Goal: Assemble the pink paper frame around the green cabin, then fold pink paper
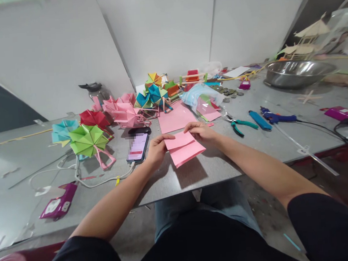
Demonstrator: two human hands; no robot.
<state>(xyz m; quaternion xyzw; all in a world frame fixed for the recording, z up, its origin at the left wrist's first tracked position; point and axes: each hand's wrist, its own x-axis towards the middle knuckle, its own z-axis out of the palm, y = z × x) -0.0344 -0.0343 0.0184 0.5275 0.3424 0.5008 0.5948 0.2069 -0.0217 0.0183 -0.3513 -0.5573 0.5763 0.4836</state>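
Both hands hold folded pink paper (184,148) just above table (253,148). Left hand (156,149) fingers pinch left edge. Right hand (202,131) fingers press top right corner. Phone (138,147) lies just left of left fingers. Flat pink sheet (174,118) lies just beyond fingers. Green pliers (239,124) lie right of right fingers.

Green paper umbrella (88,139), phone (138,147), pliers (238,123), glue gun (277,118), steel bowl (296,73) on table (218,163)

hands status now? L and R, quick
Left hand: closed on the left edge of the pink paper.
Right hand: fingers pinching the same pink paper at its top right corner.
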